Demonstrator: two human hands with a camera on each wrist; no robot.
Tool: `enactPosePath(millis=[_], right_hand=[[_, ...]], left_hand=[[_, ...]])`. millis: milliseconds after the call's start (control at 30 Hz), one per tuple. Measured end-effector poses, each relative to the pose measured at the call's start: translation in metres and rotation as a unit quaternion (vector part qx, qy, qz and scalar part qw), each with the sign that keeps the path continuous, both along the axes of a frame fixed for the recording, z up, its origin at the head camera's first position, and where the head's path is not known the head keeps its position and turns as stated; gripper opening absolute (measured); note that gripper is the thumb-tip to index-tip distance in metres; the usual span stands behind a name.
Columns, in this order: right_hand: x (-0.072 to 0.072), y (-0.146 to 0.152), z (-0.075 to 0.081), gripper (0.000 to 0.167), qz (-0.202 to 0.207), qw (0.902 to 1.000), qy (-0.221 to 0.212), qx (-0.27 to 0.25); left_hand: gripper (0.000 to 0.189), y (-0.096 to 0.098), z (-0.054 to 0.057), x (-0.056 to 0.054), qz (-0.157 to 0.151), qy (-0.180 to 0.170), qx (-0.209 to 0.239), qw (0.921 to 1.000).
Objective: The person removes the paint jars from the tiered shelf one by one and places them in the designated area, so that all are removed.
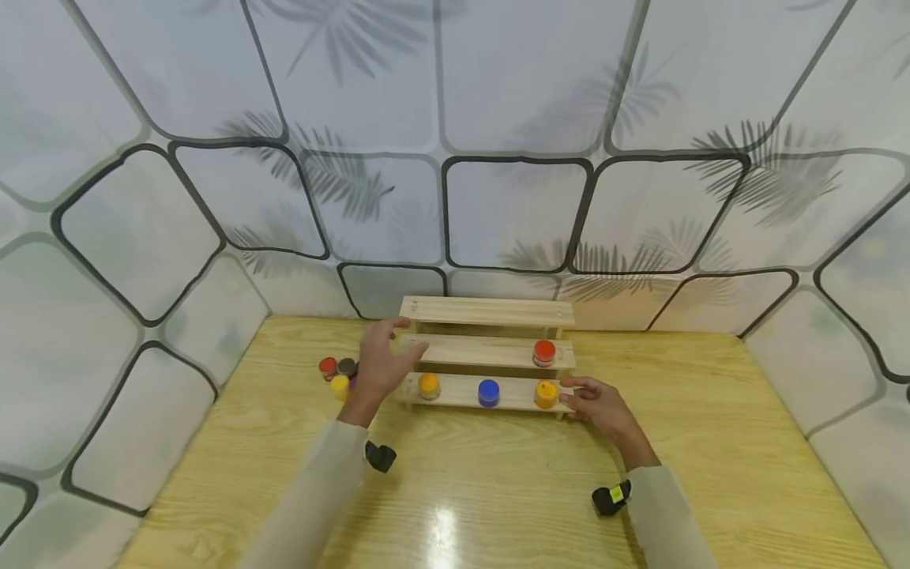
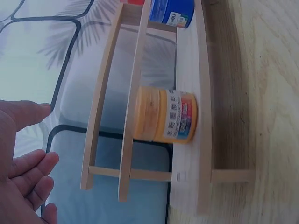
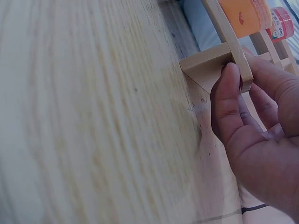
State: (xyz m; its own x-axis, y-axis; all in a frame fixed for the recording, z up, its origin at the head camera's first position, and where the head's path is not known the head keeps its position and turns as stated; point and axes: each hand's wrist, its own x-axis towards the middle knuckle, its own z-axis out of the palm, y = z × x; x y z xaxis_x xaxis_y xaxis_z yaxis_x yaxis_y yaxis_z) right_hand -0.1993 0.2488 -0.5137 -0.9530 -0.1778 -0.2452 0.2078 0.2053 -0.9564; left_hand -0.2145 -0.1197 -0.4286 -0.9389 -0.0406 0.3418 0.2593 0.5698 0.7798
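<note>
A three-step wooden rack (image 1: 483, 310) stands by the back wall. On its lowest board sit an orange-yellow paint jar (image 1: 429, 386) at the left, a blue paint jar (image 1: 488, 393) in the middle and an orange paint jar (image 1: 546, 393) at the right. The middle board bears a red paint jar (image 1: 543, 352) near its right end. My right hand (image 1: 604, 411) pinches the right end of the lowest board, which the right wrist view shows between thumb and fingers. By the rack's left end, my left hand (image 1: 384, 359) is held up with thumb and fingers apart, holding nothing.
Left of the rack, partly behind my left hand, several more jars stand on the wooden table (image 1: 498, 490), among them a red jar (image 1: 328, 367), a dark grey jar (image 1: 347, 367) and a yellow jar (image 1: 340, 386). A patterned cloth wall (image 1: 512, 213) encloses the table's back and sides.
</note>
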Motion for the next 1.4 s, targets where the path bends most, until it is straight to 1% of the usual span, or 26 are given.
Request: enactPosePath(millis=[133,233,467,733,833,900,1067,1133,1267,1400], right_hand=[[0.001,-0.001,0.0,0.047,0.002,1.0,-0.001,-0.005],[0.001,0.0,0.0,0.048,0.005,1.0,0.0,-0.004],[0.0,0.002,-0.003,0.047,0.009,0.9999,0.005,-0.008],[0.001,0.001,0.001,0.049,0.014,0.9997,0.005,-0.018],[0.0,0.002,-0.001,0.049,0.01,0.9997,0.006,-0.021],[-0.001,0.003,-0.002,0.049,0.011,0.9998,0.007,-0.018],[0.0,0.002,0.0,0.05,0.014,0.9997,0.007,-0.018],[0.001,0.002,0.001,0.05,0.013,0.9997,0.006,-0.02],[0.002,0.002,0.002,0.051,0.013,0.9997,0.008,-0.02],[0.002,0.001,0.002,0.051,0.008,0.9998,0.007,-0.017]], left_hand=[[0.043,0.007,0.002,-0.003,-0.007,0.007,0.0,0.9999],[0.044,0.013,0.003,-0.005,-0.01,0.012,-0.008,0.9998],[0.047,0.026,0.004,-0.009,-0.022,-0.001,-0.004,0.9998],[0.043,0.044,-0.001,-0.012,-0.033,0.037,-0.008,0.9987],[0.043,0.053,-0.001,-0.013,-0.043,0.041,-0.008,0.9982],[0.043,0.059,-0.001,-0.014,-0.05,0.034,-0.007,0.9981],[0.045,0.076,-0.001,-0.012,-0.063,-0.007,0.008,0.9979],[0.045,0.083,-0.001,-0.012,-0.068,-0.018,0.011,0.9975],[0.046,0.094,-0.001,-0.014,-0.076,-0.016,0.008,0.997],[0.043,0.1,-0.003,-0.014,-0.085,-0.019,-0.001,0.9962]])
